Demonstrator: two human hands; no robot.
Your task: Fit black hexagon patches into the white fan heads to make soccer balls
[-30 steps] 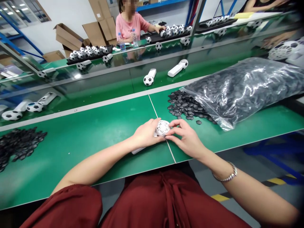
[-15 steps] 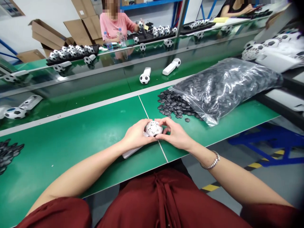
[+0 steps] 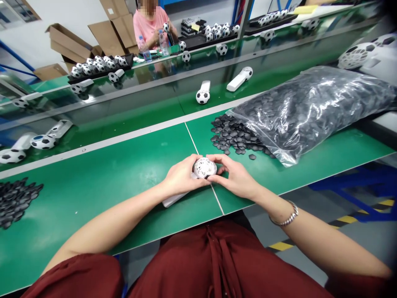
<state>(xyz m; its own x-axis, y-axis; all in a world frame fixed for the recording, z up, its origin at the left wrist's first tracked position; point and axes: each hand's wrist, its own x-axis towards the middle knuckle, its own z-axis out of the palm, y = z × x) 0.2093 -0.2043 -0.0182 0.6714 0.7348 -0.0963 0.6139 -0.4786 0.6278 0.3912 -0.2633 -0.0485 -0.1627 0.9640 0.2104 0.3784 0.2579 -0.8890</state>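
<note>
Between my two hands is a white plastic soccer-ball housing (image 3: pixel 205 167) with open holes on its upper face and a white handle (image 3: pixel 174 199) reaching down to the left under my wrist. My left hand (image 3: pixel 185 174) wraps around the ball's left side, fingers behind it and thumb in front. From the right, my right hand (image 3: pixel 232 174) closes on the ball's edge with thumb and fingertips. To the right, a pile of small black five-sided pieces (image 3: pixel 232 134) spills from a clear plastic bag (image 3: pixel 305 114). Whether a black piece sits in my right fingers is hidden.
More black pieces (image 3: pixel 18 200) lie at the far left. On the green belt beyond are a soccer-ball piece with handle (image 3: pixel 203 94) and another (image 3: pixel 240 78). Across the line, a person in pink (image 3: pixel 150 27) works beside a tray of ball pieces (image 3: pixel 99 66). A white holed housing (image 3: pixel 356 56) lies at right.
The camera view has shifted slightly, so the scene sits a little differently. Both hands stay on the ball housing. The person in pink has brought a ball piece in front of the body.
</note>
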